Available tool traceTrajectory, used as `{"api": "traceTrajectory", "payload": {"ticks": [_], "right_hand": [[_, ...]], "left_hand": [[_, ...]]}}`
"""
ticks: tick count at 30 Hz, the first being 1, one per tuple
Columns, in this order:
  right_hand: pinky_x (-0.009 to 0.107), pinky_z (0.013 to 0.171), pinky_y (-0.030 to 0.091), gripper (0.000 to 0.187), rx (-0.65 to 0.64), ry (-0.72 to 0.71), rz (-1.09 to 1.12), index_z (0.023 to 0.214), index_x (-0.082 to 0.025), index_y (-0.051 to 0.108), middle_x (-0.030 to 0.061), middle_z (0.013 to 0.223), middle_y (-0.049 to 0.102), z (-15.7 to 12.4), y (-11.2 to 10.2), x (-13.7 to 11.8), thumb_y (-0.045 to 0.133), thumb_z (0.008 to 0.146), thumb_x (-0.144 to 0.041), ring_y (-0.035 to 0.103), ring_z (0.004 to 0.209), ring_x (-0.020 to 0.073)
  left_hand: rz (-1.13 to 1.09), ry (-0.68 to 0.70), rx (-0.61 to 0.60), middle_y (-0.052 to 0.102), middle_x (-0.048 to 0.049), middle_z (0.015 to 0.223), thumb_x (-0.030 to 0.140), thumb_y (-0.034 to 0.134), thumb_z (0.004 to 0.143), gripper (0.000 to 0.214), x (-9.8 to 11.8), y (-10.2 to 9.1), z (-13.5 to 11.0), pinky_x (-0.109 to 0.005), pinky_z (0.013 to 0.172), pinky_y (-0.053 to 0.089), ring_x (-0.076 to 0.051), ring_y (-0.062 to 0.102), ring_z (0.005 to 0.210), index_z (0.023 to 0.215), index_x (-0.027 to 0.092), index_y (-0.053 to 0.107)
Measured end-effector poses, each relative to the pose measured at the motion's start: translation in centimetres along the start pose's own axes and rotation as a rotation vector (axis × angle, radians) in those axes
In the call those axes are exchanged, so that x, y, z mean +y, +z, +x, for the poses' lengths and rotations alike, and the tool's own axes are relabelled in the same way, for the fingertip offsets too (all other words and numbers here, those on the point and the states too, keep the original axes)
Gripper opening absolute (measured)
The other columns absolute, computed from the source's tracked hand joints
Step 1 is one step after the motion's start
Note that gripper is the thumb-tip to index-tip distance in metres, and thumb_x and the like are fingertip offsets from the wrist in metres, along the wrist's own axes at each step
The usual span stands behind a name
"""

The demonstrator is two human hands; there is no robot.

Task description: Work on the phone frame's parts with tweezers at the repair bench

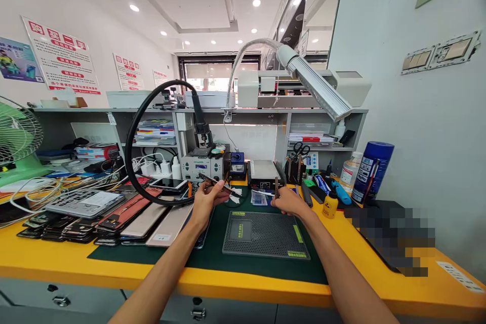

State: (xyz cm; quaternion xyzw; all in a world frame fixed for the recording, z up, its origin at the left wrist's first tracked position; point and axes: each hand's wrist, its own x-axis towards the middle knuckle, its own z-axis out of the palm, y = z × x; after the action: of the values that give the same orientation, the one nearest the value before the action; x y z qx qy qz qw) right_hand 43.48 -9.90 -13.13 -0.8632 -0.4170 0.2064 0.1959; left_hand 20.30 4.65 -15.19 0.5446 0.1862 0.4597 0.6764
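Note:
My left hand (207,200) is closed on a thin dark flat piece (217,183), seen nearly edge-on; it looks like a phone or part of one, but its kind is not clear. My right hand (288,201) pinches a slim brownish upright piece (277,186), too small to name. Just beyond the right hand lies a small clear plastic box (259,198). White scraps (235,195) sit beside the left hand's piece. Nearer to me, a grey perforated work pad (261,235) rests on the dark green mat (212,258), below both hands.
Stacked phones and tablets (125,217) crowd the left, with a black hose (132,136) arching over them. A grey soldering station (203,167) and a flat heating unit (264,172) stand behind. Yellow bottle (330,205) and blue can (374,169) are right; a lamp (319,81) hangs above.

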Motion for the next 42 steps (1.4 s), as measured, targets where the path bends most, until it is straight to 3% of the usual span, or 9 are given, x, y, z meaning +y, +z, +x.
{"api": "traceTrajectory", "payload": {"ticks": [9, 17, 25, 31, 36, 42], "right_hand": [[0.045, 0.089, 0.058, 0.029, 0.155, -0.193, -0.223, 0.123, -0.016, 0.063, 0.0092, 0.124, 0.065, -1.0, -0.3, -0.5, 0.065, 0.099, -0.032, 0.067, 0.106, 0.0249], [0.044, 0.089, 0.058, 0.028, 0.164, -0.228, -0.347, 0.122, -0.016, 0.063, 0.0099, 0.124, 0.065, -1.5, 0.1, -0.6, 0.065, 0.099, -0.032, 0.066, 0.106, 0.0245], [0.046, 0.091, 0.057, 0.030, 0.284, -0.194, -0.226, 0.126, -0.017, 0.062, 0.0103, 0.127, 0.063, -0.7, -0.6, 0.1, 0.064, 0.099, -0.032, 0.066, 0.108, 0.0253], [0.040, 0.084, 0.059, 0.026, 0.431, -0.208, 0.005, 0.119, -0.016, 0.065, 0.0084, 0.118, 0.067, 0.1, -0.1, -0.5, 0.062, 0.101, -0.034, 0.068, 0.097, 0.0222], [0.039, 0.080, 0.061, 0.028, 0.521, -0.404, 0.203, 0.125, -0.017, 0.061, 0.0081, 0.116, 0.067, -0.5, 1.2, -1.6, 0.061, 0.102, -0.032, 0.069, 0.094, 0.0206], [0.041, 0.091, 0.057, 0.034, 0.567, -0.834, 0.261, 0.126, -0.019, 0.062, 0.0098, 0.119, 0.067, -3.9, 3.3, -4.5, 0.069, 0.093, -0.025, 0.064, 0.110, 0.0256]], "left_hand": [[-0.030, 0.049, 0.061, 0.068, -0.0074, 0.113, 0.031, 0.065, 0.096, 0.029, 0.1, 0.0, 0.5, -0.040, 0.080, 0.060, -0.020, 0.069, 0.092, 0.120, 0.016, 0.062], [-0.043, 0.074, 0.094, 0.070, -0.0041, 0.100, 0.028, 0.066, 0.095, 0.024, 0.0, -0.4, 0.7, -0.039, 0.078, 0.061, -0.018, 0.070, 0.083, 0.115, 0.015, 0.063], [-0.088, 0.076, 0.108, 0.073, -0.0022, 0.085, 0.036, 0.086, 0.074, 0.046, 0.2, -0.2, 0.8, -0.041, 0.081, 0.062, -0.022, 0.076, 0.076, 0.104, 0.018, 0.057], [-0.154, 0.024, 0.019, 0.076, -0.0023, 0.086, 0.037, 0.086, 0.072, 0.048, 0.4, 0.2, 0.4, -0.043, 0.086, 0.061, -0.021, 0.076, 0.078, 0.104, 0.020, 0.056], [-0.220, -0.022, -0.046, 0.075, -0.0006, 0.085, 0.035, 0.085, 0.074, 0.043, 0.4, 0.2, -0.1, -0.046, 0.091, 0.059, -0.022, 0.076, 0.082, 0.103, 0.020, 0.057], [-0.253, -0.031, -0.058, 0.077, -0.0031, 0.088, 0.037, 0.085, 0.075, 0.045, 0.3, 0.1, -0.3, -0.045, 0.095, 0.057, -0.021, 0.077, 0.083, 0.105, 0.019, 0.057]]}}
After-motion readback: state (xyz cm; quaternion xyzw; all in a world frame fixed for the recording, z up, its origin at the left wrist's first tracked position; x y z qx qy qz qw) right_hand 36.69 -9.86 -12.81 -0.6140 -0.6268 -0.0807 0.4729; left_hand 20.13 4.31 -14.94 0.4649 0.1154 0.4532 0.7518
